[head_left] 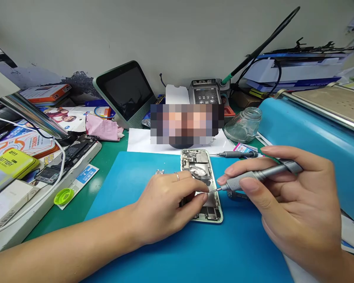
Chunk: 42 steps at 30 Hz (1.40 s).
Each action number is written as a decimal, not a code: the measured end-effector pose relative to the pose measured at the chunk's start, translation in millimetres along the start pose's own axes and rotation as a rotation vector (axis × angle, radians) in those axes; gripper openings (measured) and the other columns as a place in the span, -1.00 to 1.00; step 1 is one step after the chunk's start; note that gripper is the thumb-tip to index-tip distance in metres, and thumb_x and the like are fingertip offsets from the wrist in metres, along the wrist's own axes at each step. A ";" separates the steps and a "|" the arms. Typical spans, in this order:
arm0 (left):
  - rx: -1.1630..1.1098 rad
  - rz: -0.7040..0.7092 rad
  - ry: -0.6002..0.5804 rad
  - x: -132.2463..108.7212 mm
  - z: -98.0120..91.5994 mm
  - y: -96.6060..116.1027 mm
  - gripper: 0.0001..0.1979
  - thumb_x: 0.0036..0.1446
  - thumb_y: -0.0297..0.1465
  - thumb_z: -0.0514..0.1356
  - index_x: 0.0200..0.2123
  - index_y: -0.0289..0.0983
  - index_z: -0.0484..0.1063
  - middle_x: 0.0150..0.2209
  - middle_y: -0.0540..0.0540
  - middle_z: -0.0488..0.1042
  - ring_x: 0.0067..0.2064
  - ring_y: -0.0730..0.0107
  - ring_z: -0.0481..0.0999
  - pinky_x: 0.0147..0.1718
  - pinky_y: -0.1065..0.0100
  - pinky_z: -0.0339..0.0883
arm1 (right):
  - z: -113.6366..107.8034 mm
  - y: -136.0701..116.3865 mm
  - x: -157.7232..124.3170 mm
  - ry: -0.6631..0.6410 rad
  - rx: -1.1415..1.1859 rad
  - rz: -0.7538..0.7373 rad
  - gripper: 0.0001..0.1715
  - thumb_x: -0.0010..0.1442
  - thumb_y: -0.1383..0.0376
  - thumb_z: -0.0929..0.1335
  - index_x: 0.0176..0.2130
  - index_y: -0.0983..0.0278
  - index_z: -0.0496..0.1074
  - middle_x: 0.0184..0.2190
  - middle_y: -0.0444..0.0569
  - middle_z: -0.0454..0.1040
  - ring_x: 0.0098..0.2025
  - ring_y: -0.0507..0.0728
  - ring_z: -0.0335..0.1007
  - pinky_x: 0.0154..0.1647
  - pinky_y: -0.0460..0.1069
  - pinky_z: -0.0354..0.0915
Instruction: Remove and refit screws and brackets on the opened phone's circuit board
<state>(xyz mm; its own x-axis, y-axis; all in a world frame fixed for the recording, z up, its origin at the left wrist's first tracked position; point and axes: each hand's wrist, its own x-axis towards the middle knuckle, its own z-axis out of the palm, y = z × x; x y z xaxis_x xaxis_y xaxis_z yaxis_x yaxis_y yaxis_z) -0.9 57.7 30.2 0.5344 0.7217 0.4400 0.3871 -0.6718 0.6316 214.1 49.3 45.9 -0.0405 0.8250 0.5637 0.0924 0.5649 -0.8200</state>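
An opened phone (214,206) lies on a blue mat with its inner parts showing. My right hand (303,196) grips a grey precision screwdriver (253,176), its thin shaft pointing left over the phone. At the tip of that shaft, the thumb and index finger of my left hand (171,204) are pinched together. Whatever may be between them is too small to make out. The left hand covers part of the phone's left side. A small metal part (159,171) rests on the mat just behind the left hand.
A second screwdriver (238,154) lies behind the phone. Farther back are a glass jar (244,125), a soldering station (205,93) and a tablet-like display (125,92). On the left, a phone body (69,157) and a green cap (64,196) sit near a white cable (60,169).
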 end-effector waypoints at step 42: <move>-0.048 0.031 0.005 2.7 0.8 0.6 -0.87 0.39 -0.51 0.24 -0.12 -0.38 0.61 -0.36 -0.05 0.58 -0.37 0.45 0.52 -0.34 0.44 0.28 | 2.6 -1.1 1.2 0.013 -0.008 0.018 -0.55 0.31 0.43 0.45 0.08 0.04 0.35 -0.29 -0.23 0.67 -0.26 0.00 0.66 -0.28 -0.17 0.59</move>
<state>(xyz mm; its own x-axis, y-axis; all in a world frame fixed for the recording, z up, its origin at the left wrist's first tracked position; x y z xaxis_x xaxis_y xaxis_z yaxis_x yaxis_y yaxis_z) 1.3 59.2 31.3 0.5416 0.7019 0.4627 0.3341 -0.6848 0.6477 211.4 49.7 47.2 -0.0253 0.8345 0.5505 0.1014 0.5500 -0.8290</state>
